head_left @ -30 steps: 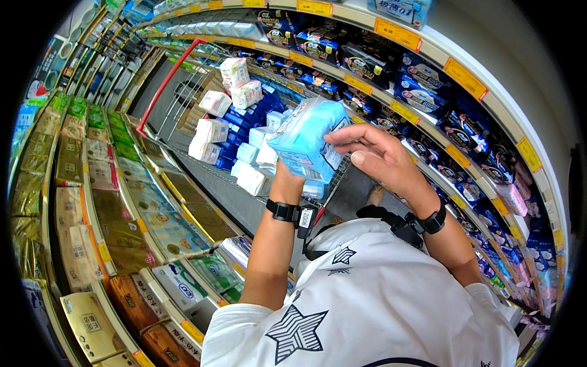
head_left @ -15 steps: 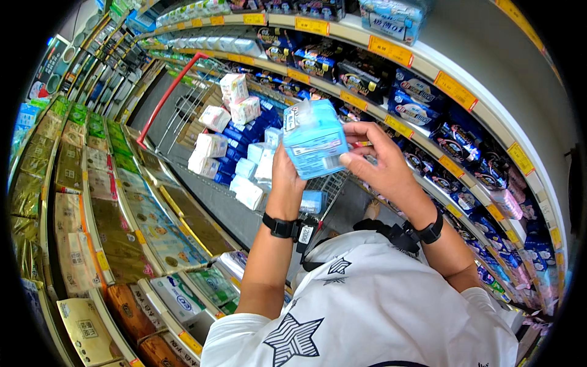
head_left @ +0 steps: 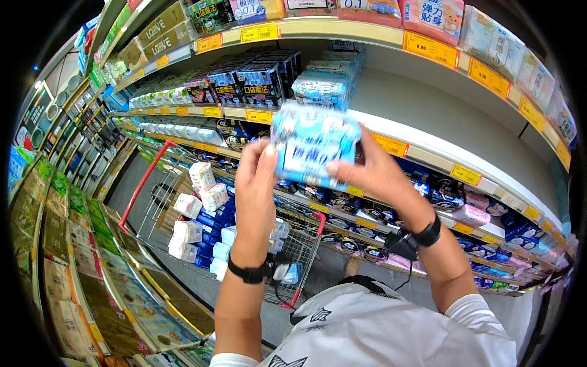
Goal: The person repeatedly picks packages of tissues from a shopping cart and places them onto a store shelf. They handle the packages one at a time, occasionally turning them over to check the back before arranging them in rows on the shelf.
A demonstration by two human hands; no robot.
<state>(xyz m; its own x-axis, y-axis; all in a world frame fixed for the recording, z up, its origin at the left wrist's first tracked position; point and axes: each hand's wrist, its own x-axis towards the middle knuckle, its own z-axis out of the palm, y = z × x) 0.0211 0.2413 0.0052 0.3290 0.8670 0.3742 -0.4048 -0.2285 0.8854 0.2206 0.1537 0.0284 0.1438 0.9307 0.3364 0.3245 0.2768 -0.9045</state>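
Observation:
A light-blue pack of sanitary pads (head_left: 313,137) is held up in front of the shelf, its printed front turned toward me and slightly blurred. My left hand (head_left: 255,177) grips its left side, with the thumb on the front. On the right edge, my right hand (head_left: 372,166) holds it too, thumb across the lower front corner. Both hands are closed on the pack, and most of the fingers are hidden behind it. Similar light-blue packs (head_left: 321,88) sit on the shelf just behind, beside a stack of black-and-blue packs (head_left: 260,79).
A wire shopping cart (head_left: 145,183) with red handles stands below left, carrying white packs (head_left: 184,232) and dark-blue packs (head_left: 211,235). Shelving with a pale ledge (head_left: 428,153) curves along the right. Packaged goods line low shelves (head_left: 92,269) on the left.
Both hands have raised the pack toward the shelf and turned its front to me. My left hand has shifted from beneath it to its left side. The view has swung toward the upper shelves.

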